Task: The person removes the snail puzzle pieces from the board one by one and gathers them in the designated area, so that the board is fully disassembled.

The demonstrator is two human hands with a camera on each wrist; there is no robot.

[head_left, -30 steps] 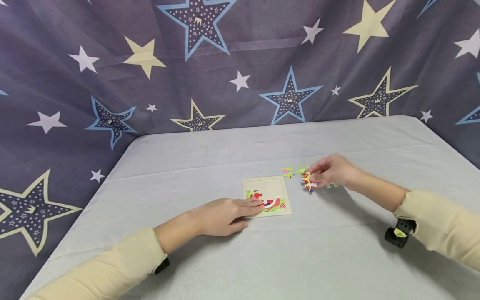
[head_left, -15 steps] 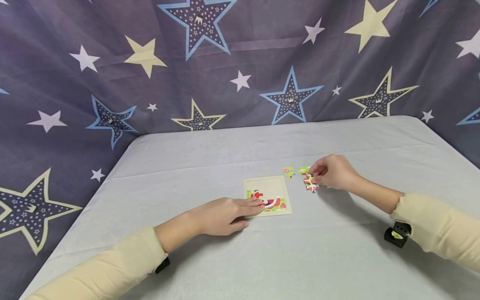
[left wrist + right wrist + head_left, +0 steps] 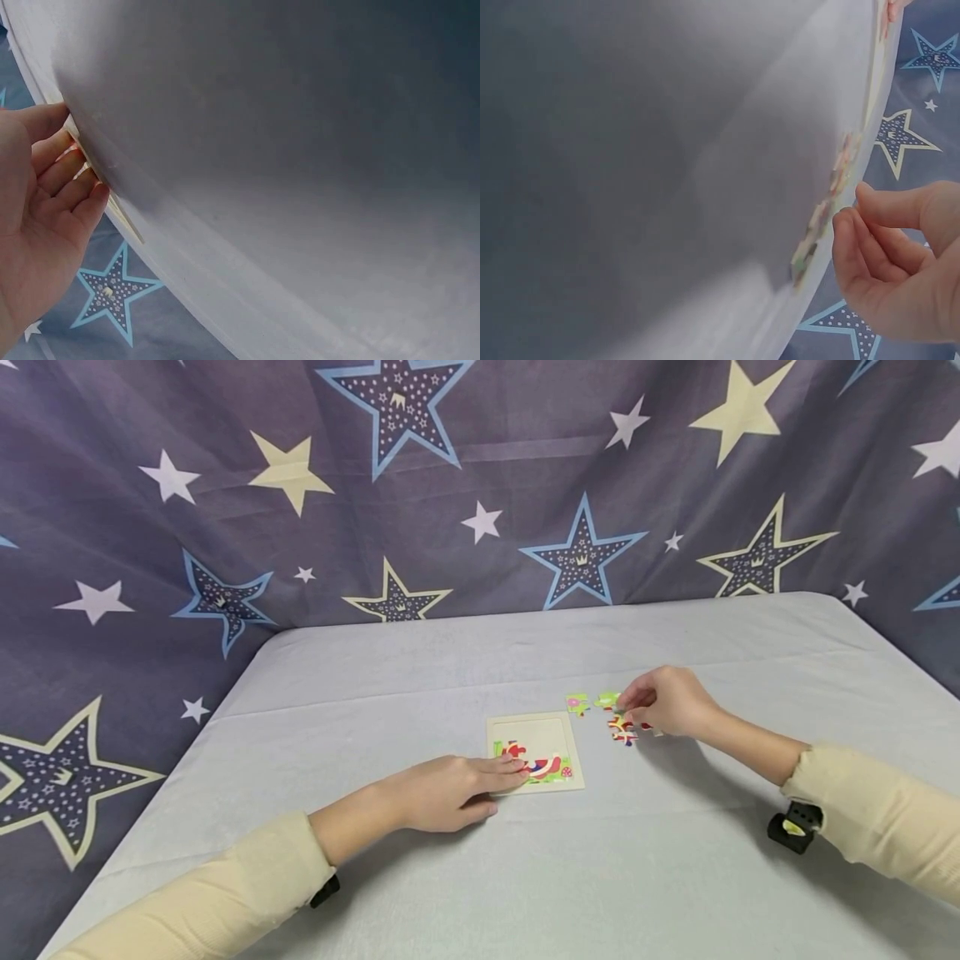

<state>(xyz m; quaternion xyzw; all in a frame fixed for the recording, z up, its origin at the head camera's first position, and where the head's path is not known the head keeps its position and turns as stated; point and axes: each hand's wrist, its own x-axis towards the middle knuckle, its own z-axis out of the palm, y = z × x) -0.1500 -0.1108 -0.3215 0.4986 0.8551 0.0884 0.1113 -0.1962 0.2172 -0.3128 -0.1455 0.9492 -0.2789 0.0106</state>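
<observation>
A square wooden puzzle tray (image 3: 536,731) lies on the table in the head view. Colourful jigsaw pieces fill its lower part. My left hand (image 3: 446,789) rests on the tray's left side, its straight fingers covering some of the picture. To the right, my right hand (image 3: 671,702) is over a cluster of loose puzzle pieces (image 3: 621,725), thumb and fingertips close together. The right wrist view shows a small gap between thumb and forefinger and no piece visible in it; the loose pieces (image 3: 806,251) lie beside the right hand (image 3: 900,255).
A pink and green puzzle piece (image 3: 577,702) lies near the tray's upper right corner, with another green piece (image 3: 607,700) beside it. Red-and-white bits (image 3: 651,729) show under the right hand. A grey cloth covers the table (image 3: 420,668); a star-patterned curtain (image 3: 480,460) hangs behind.
The colourful piece at my right fingertips has shifted slightly right and now lies flat among the others. My right hand has drawn back a little from it. My left hand stays still.
</observation>
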